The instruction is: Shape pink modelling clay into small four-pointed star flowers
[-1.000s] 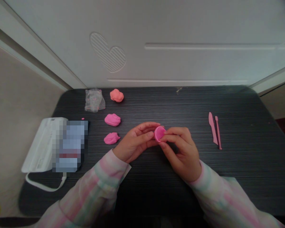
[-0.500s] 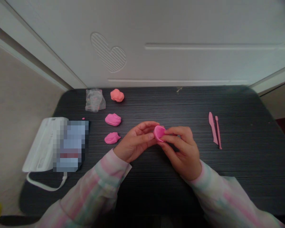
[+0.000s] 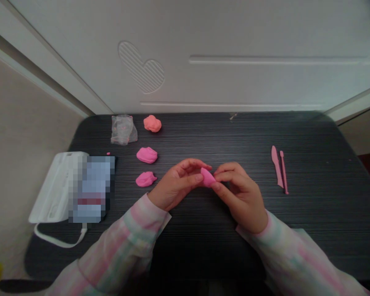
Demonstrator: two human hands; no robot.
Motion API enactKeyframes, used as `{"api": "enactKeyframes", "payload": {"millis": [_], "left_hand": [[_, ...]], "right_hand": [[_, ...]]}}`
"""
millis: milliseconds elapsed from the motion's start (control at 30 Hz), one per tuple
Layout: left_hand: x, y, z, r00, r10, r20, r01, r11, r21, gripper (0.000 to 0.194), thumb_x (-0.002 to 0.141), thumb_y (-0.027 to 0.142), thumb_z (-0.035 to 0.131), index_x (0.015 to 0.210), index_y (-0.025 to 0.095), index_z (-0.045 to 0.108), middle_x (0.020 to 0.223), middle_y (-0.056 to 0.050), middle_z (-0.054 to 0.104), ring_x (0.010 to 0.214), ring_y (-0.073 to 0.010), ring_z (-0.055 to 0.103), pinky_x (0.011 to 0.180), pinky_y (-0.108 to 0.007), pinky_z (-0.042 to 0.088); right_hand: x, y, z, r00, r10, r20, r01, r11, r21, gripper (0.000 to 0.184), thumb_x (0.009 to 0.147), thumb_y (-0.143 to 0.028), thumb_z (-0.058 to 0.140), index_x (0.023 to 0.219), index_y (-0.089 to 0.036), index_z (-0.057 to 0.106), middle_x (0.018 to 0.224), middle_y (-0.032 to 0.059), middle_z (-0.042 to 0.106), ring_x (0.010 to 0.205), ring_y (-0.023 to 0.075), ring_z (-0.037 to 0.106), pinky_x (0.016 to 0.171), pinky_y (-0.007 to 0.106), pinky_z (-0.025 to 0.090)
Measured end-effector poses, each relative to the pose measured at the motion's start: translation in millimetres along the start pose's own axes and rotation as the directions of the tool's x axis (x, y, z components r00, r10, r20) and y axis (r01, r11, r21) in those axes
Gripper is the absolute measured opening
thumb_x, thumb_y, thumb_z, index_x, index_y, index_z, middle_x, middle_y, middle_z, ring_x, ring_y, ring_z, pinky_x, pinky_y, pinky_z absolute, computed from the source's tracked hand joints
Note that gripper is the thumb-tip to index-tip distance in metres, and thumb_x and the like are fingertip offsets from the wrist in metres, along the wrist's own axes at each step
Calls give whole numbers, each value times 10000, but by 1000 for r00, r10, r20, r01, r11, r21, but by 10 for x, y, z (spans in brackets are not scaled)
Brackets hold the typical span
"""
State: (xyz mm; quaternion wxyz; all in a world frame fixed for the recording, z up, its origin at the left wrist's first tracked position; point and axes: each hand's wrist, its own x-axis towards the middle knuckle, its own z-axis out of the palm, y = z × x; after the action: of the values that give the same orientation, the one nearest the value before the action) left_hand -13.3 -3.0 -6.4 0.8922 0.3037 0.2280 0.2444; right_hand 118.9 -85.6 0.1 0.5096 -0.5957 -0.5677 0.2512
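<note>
Between both hands is a small piece of pink modelling clay (image 3: 207, 177), held above the dark table (image 3: 203, 238). My left hand (image 3: 180, 181) grips its left side, thumb in front and fingers behind. On its right edge, the thumb and fingertips of my right hand (image 3: 242, 193) pinch the clay. Its outer side faces me, so any hollow in it is hidden. Left of my left hand lie two pink clay lumps, one nearer (image 3: 145, 179) and one farther (image 3: 146, 155). Beyond them sits an orange clay lump (image 3: 152, 123).
A crumpled clear plastic bag (image 3: 123, 130) lies at the back left. Further forward are a white device (image 3: 54, 189) with a cable and a blurred-out phone (image 3: 94, 185). On the right rest a pink plastic knife (image 3: 276, 164) and a thin pink stick tool (image 3: 284, 172). A white panel (image 3: 234, 82) stands behind.
The held clay has turned: its open hollow showed before, and now its outer side does. My right fingers have come out of the hollow to its right edge. The left hand barely moved.
</note>
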Motion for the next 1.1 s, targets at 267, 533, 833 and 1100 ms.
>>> {"api": "enactKeyframes", "payload": {"millis": [267,533,833,1100], "left_hand": [[-5,-23,-44,995,-104,5,104,994,13,182,569,221,723,685,112,634,607,12,596,579,-64,519,608,-202,376],[-19,-32,-61,989,-145,-4,145,987,67,209,533,269,747,605,110,632,558,9,601,537,-70,512,568,-209,346],[-28,-23,-60,981,-193,19,192,980,44,264,487,273,768,660,115,647,565,13,607,529,-64,512,555,-199,342],[-24,1,-35,992,-125,25,121,985,120,182,515,235,746,608,114,646,590,1,620,601,-98,529,659,-248,385]], "right_hand": [[29,40,12,932,337,132,-351,750,560,114,757,-282,546,679,-225,606,825,-5,491,800,129,466,769,295,353],[33,5,23,763,441,473,-630,344,696,153,671,-350,627,663,-199,612,579,-27,519,560,97,455,606,260,392],[47,-3,29,761,436,480,-625,294,723,147,701,-309,611,628,-184,589,530,-42,475,533,76,440,560,220,381],[36,26,37,753,439,491,-646,350,678,151,715,-323,588,646,-188,593,552,-36,471,574,93,439,615,241,379]]}}
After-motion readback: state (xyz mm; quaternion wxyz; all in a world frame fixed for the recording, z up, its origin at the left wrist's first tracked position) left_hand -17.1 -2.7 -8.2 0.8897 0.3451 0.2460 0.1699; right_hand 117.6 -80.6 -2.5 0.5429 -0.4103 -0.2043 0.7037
